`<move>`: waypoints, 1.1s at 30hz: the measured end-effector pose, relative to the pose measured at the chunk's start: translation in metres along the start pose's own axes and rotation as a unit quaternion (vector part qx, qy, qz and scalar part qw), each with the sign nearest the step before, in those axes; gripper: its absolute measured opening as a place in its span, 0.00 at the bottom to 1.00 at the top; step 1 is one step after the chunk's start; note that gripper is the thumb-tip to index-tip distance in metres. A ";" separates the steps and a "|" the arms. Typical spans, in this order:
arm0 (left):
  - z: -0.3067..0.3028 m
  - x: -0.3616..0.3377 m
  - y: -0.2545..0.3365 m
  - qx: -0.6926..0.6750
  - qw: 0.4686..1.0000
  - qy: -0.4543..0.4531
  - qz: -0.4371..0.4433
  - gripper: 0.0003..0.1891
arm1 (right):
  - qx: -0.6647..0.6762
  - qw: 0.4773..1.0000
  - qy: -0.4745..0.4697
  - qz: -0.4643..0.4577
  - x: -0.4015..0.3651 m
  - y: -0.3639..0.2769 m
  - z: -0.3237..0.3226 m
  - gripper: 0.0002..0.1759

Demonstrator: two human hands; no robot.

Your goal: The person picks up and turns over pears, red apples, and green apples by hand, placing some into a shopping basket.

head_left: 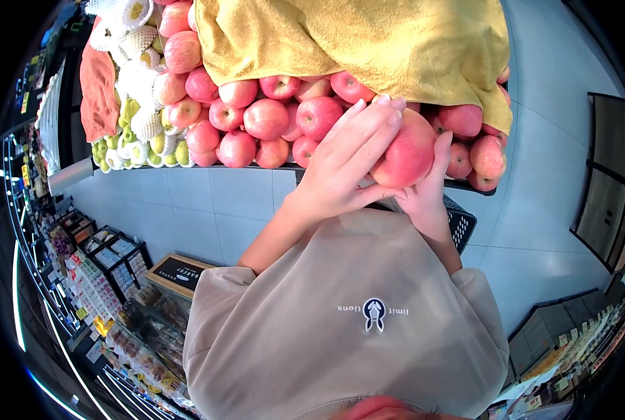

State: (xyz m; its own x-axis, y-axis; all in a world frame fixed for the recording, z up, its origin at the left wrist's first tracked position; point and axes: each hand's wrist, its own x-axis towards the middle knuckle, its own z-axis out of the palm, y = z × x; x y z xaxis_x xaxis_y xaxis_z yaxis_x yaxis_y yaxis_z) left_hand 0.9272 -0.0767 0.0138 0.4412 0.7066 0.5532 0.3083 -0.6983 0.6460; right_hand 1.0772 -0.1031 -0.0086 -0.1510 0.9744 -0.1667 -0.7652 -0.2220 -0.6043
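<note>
Red apples (267,119) heaped to the front edge of the display stand (256,166), a yellow cloth (354,42) draped over the back of the pile. Toward the stand's left end, pale fruit in white foam nets (141,77) and an orange cloth (99,91). Below the front edge, a black basket (463,224) on grey floor tiles (186,203). Far left, stocked shelves (95,280) beside a dark bakery sign (179,271).

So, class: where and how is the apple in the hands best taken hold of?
Cup the apple round its widest middle, coming from the aisle side: it is round and smooth, other apples crowd behind it and the cloth overhangs.
</note>
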 end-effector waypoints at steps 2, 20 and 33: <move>0.001 0.000 0.002 0.044 0.999 -0.016 0.004 0.41 | 0.288 0.950 -0.002 0.124 0.002 0.005 -0.006 0.43; 0.037 -0.002 0.030 -0.123 0.973 0.176 -0.090 0.14 | -0.367 0.798 0.083 -0.471 -0.010 0.025 0.014 0.24; 0.072 -0.001 -0.005 -0.104 0.982 0.120 0.107 0.15 | 0.480 0.874 0.080 0.004 -0.027 0.018 -0.005 0.18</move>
State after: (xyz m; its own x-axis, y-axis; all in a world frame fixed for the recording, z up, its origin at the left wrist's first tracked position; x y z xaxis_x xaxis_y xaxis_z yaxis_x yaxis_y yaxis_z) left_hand 0.9856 -0.0823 -0.0279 0.2591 0.5697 0.7800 0.0411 -0.8133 0.5804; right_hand 1.0703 -0.1337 -0.0190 -0.1282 0.9383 -0.3211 -0.9485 -0.0215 0.3159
